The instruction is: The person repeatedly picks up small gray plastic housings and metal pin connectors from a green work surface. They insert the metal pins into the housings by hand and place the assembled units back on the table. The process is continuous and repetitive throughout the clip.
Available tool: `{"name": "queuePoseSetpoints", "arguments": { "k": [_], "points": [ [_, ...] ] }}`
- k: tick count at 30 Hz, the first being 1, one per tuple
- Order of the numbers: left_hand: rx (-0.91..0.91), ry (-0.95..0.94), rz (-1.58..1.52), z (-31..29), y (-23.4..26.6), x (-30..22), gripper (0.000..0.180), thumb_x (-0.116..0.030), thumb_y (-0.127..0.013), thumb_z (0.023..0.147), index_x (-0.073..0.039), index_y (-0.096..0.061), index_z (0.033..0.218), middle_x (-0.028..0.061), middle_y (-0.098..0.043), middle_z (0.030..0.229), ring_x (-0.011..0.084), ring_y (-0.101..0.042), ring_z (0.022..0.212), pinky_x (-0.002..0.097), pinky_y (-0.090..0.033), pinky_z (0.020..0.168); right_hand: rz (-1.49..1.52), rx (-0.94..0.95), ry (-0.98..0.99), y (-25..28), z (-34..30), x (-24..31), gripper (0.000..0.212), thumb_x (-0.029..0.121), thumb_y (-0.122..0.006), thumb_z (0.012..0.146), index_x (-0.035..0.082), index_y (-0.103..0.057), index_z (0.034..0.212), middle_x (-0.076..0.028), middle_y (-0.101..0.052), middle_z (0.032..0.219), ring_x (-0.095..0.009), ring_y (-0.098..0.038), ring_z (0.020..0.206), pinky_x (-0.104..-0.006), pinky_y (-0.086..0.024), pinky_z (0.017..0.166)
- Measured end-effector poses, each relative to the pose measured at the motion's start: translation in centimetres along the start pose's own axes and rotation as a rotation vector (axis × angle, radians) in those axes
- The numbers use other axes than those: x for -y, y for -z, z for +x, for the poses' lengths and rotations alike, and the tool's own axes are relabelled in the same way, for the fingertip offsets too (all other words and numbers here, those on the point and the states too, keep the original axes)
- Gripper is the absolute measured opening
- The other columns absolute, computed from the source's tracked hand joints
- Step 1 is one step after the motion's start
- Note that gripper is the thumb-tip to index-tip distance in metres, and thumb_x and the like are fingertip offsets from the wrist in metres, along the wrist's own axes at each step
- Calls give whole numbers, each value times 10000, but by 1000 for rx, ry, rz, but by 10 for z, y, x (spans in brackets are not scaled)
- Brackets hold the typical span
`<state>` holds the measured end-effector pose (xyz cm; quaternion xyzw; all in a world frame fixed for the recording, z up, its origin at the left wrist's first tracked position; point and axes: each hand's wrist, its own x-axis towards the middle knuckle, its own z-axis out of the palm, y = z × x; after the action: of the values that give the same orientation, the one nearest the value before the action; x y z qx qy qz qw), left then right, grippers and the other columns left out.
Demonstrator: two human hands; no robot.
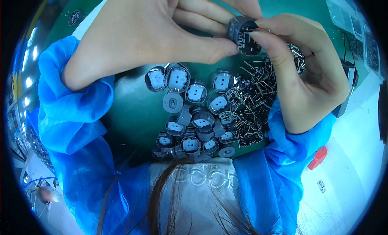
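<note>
Near the top of the head view, my left hand (161, 32) grips a small dark grey round housing (237, 28) between thumb and fingers. The housing is tilted, and a black piece with pale zigzag marks (249, 45) shows at its open side. My right hand (309, 63) pinches a thin metal piece (264, 30) between thumb and forefinger, right at the housing's rim. Fingertips hide where the two meet. Below my hands lie several grey housings with pale blue-white inner faces (177, 79). Beside them, under my right wrist, is a heap of small black parts with metal leads (254, 93).
A green mat (129, 109) covers the work surface. One loose round part (74, 17) lies at the far left. Clear plastic trays (351, 20) and a dark box (345, 87) stand at the right. A red object (317, 157) rests by my right sleeve.
</note>
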<state>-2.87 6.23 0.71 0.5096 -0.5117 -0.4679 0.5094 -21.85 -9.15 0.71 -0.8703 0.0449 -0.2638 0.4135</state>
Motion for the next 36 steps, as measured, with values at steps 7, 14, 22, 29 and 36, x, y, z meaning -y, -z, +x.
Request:
{"name": "queuePoseSetpoints", "arguments": {
  "k": [7,14,22,29,36],
  "points": [
    [-113,213,143,-5,-13,-26,366,92,-809,803,75,-685,1147,208,-741,1060,212,-745,983,327,-634,906,-31,-64,-84,-17,2,11,218,-160,-735,827,-75,-685,1022,-144,-730,995,-199,-729,932,-287,-586,852],
    [-154,171,-110,-9,-12,-4,340,88,-795,812,63,-697,1136,207,-741,1078,209,-746,980,325,-627,904,-281,-32,140,-15,4,7,262,-140,-769,788,-59,-704,1028,-137,-728,991,-217,-724,880,-302,-581,837],
    [-264,274,-7,-14,-11,-19,243,68,-786,787,29,-699,1011,121,-746,960,149,-738,854,268,-605,803,-267,94,191,-23,14,6,293,-69,-787,790,-37,-723,1075,-135,-704,1064,-224,-690,934,-299,-550,837],
    [-408,30,18,-20,-29,-5,240,33,-778,786,-8,-714,1013,96,-742,941,186,-732,857,313,-589,792,124,2,-211,-30,8,11,255,-25,-783,815,-32,-733,1065,-120,-699,1080,-217,-675,965,-288,-534,844],
    [-536,-102,782,-20,18,-5,256,-35,-758,833,-8,-707,1082,133,-729,1011,227,-717,912,338,-577,837,127,159,-413,5,16,15,244,26,-791,824,-15,-745,1060,-99,-696,1082,-208,-661,979,-282,-513,855]
  ]
}}
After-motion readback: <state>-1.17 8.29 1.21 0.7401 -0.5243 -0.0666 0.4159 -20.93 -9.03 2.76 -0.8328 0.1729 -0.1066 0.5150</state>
